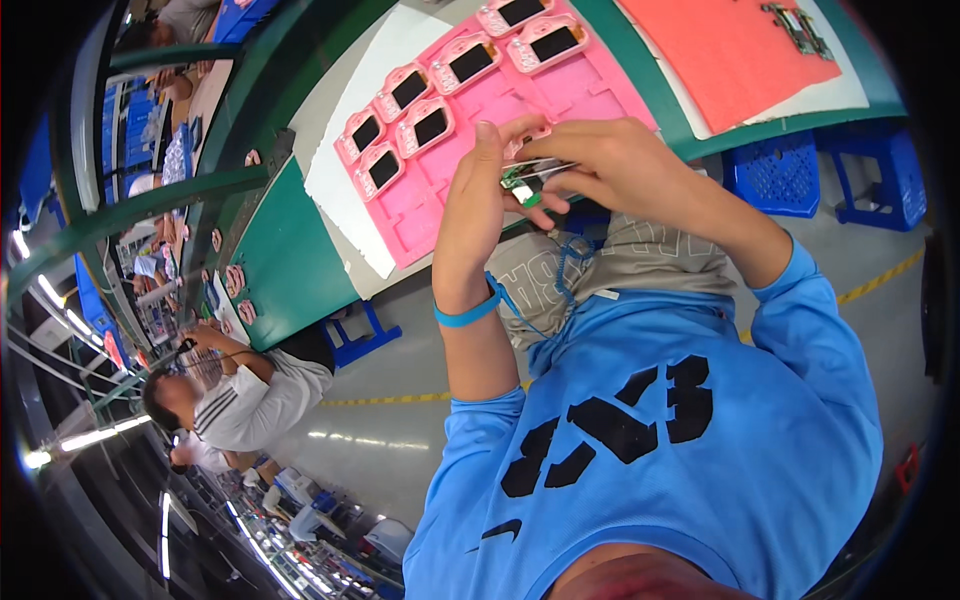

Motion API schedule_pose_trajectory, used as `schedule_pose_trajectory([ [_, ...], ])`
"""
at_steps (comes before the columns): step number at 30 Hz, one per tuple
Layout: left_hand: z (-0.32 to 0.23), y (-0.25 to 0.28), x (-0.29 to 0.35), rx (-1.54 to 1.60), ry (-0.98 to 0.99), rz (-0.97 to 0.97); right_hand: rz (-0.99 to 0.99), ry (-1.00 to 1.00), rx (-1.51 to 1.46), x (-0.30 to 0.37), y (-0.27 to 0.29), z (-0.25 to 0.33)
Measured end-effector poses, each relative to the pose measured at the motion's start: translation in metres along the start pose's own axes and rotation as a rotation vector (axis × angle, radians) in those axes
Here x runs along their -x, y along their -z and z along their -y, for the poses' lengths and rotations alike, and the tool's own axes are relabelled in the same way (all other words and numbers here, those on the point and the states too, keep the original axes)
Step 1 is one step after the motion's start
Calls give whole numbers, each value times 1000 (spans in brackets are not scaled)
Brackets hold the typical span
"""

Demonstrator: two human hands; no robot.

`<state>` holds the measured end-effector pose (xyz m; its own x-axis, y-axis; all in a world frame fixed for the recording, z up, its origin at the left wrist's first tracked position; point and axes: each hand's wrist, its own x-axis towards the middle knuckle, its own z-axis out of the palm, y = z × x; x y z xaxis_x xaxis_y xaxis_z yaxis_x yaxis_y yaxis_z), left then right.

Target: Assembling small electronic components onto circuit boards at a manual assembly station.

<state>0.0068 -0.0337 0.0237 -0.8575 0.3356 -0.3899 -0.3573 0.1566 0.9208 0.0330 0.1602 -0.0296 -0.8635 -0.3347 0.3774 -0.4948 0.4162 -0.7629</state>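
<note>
Above the near edge of the bench, my left hand [482,195] and my right hand [625,165] meet around a small green circuit board [515,184]. Both hands are closed on it, with the fingers bent over its edges. A pale, flat part shows beside the board, and a bit of pink peeks out between the fingers; the fingers hide most of the piece. Just beyond my hands lies a pink foam tray [405,222] bearing several pink housings [430,125] with dark screens. A blue strap circles my left wrist.
An orange-red sheet [715,80] carries several green circuit boards [797,32] at the far right. The bench top [300,270] is green. Blue plastic stools [770,175] stand under its edge. At the left, a person in a white shirt [265,400] works at the bench.
</note>
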Motion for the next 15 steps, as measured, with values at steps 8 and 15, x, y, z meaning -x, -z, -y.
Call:
schedule_pose_trajectory([
  [8,23,47,28,-211,-225,-158,58,-21,226,-17,2,9],
  [15,59,44,-3,-662,-726,-253,71,-91,506,-21,-17,20],
])
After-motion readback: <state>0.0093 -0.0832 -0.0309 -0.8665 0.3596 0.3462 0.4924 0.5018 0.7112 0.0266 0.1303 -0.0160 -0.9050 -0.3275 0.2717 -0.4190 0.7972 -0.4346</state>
